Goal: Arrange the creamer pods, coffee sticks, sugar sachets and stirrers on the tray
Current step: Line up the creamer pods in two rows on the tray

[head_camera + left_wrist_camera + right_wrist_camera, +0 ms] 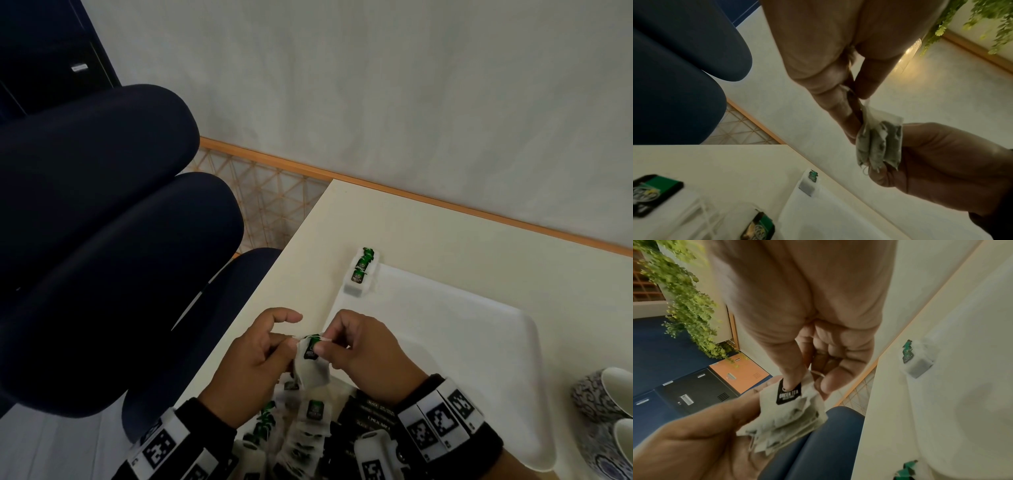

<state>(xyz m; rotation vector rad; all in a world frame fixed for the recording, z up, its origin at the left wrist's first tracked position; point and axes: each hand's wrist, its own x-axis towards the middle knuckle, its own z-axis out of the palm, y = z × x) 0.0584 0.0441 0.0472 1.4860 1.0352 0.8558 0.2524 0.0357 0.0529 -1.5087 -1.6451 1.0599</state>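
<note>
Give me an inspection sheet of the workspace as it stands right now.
Surface: cream table, wooden-edged wall behind.
Job's things: white plastic tray; a row of green-tagged tea bags at its far left corner; a bunch of white green-tea bags held in the air.
Clutter: loose pile of tea bags and black sachets near the wrists; blue-patterned cups to the right.
Hands: left hand holds the bunch; right hand pinches its top.
Cables: nothing seen.
Surroundings: dark blue chair, green hanging plant, lockers.
</note>
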